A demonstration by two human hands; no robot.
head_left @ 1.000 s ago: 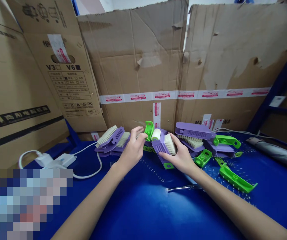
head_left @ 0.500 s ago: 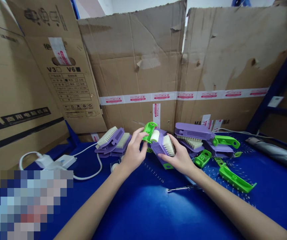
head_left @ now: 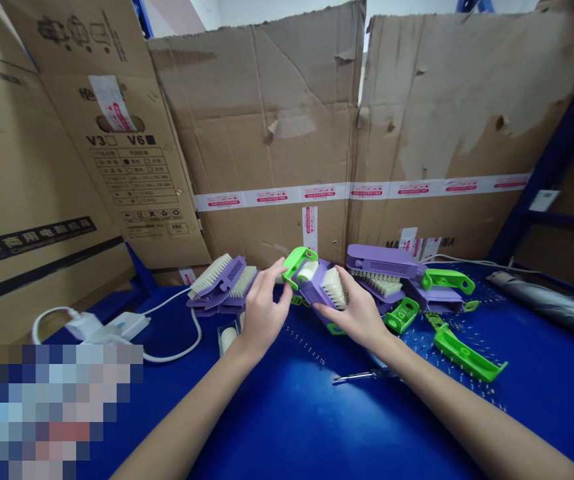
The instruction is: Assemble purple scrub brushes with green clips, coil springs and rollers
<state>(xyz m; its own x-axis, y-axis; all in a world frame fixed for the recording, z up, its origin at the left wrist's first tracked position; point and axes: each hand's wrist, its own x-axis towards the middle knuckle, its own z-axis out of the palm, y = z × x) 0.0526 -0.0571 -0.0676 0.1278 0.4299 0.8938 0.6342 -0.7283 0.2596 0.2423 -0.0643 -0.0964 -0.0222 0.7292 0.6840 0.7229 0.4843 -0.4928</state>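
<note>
My right hand grips a purple brush body with pale bristles facing right. A white roller sits at its upper left end. My left hand pinches a bright green plastic bracket over that end, around the roller. Whether the bracket is fastened to the body, I cannot tell. Below the brush, a screwdriver lies on the blue table, its shaft pointing left. Loose green brackets and a long green handle piece rest right of my right hand.
Purple brushes are stacked at the left, more purple brush parts at the right. Many small screws are scattered there. A white power strip with cables lies left. Tall cardboard walls the back. A wrapped roll lies far right.
The green bracket has come closer to the brush body and now sits over the roller end. Both hands still hold their parts. The view has shifted slightly.
</note>
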